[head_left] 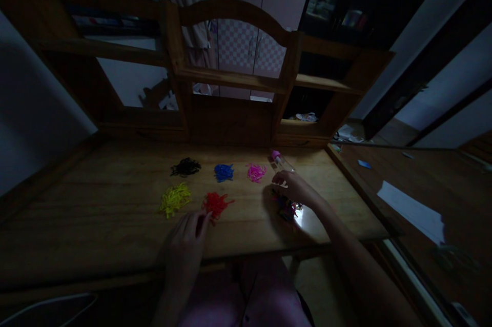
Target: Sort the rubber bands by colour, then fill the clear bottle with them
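Observation:
My left hand is at the near edge of a pile of thin red strands, thumb and forefinger together; whatever is between them is too small to make out. Over a mixed-colour heap of strands hovers my right hand, its fingers bent and apart from the thumb, with nothing visible in them. Just beyond it lies a clear bottle with a pink cap. Separate piles of strands lie on the wooden desk: yellow, black, blue and pink.
A wooden shelf frame rises along the desk's back edge. To the right, a brown surface carries a white paper and a small blue packet. The room is dim.

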`<move>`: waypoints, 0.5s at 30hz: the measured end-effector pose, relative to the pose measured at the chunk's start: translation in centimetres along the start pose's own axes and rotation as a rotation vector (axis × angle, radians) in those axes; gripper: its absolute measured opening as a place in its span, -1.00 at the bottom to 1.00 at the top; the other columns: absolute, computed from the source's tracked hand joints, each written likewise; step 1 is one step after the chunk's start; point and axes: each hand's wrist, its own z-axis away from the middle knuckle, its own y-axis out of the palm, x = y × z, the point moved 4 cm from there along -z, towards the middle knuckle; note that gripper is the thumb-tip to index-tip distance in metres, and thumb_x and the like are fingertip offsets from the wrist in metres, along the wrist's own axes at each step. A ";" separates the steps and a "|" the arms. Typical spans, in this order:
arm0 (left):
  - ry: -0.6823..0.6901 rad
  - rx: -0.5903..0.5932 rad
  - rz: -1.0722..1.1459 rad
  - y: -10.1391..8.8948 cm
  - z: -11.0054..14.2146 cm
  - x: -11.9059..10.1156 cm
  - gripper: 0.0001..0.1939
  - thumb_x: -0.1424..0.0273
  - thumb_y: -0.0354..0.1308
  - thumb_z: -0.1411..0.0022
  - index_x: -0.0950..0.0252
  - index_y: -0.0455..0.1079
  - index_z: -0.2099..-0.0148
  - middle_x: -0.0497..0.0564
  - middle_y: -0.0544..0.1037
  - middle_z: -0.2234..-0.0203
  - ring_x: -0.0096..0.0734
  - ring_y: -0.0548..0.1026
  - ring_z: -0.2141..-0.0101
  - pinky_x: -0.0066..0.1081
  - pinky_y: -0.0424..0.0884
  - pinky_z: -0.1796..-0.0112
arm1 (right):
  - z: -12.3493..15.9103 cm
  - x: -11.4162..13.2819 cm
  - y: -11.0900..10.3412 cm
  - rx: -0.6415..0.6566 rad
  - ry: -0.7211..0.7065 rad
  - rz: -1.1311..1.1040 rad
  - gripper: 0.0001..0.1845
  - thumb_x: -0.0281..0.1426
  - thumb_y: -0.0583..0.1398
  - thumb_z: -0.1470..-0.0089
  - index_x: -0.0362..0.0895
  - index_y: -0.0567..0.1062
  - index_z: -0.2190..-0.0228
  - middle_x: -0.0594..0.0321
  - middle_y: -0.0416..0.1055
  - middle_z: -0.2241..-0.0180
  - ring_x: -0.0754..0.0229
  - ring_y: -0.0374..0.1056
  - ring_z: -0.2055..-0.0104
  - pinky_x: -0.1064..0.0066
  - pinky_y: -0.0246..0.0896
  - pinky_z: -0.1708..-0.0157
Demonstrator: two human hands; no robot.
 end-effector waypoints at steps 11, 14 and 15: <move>0.027 -0.075 -0.135 0.2 0.0 0.0 -0.66 0.21 -0.10 -0.40 0.29 0.41 0.12 0.11 0.54 0.25 -0.25 0.50 0.25 -0.35 0.35 0.20 | -2.5 -0.9 1.6 0.158 0.099 -0.040 -0.84 -0.58 0.26 0.12 -0.19 0.57 0.40 0.17 0.55 0.41 0.20 0.44 0.36 0.51 0.23 0.41; 0.045 -0.076 -0.147 0.3 0.0 0.0 -0.66 0.20 -0.11 -0.40 0.29 0.42 0.13 0.12 0.54 0.26 -0.24 0.50 0.26 -0.35 0.34 0.21 | -2.3 -1.4 1.3 0.185 0.097 -0.115 -0.85 -0.56 0.26 0.11 -0.20 0.57 0.40 0.19 0.55 0.43 0.23 0.44 0.42 0.53 0.25 0.45; 0.047 -0.079 -0.147 0.3 0.0 0.0 -0.65 0.20 -0.11 -0.40 0.29 0.42 0.13 0.12 0.54 0.27 -0.24 0.49 0.26 -0.35 0.34 0.21 | -2.3 -1.5 1.2 0.187 0.095 -0.132 -0.85 -0.56 0.26 0.11 -0.20 0.57 0.40 0.19 0.56 0.42 0.24 0.44 0.43 0.53 0.26 0.45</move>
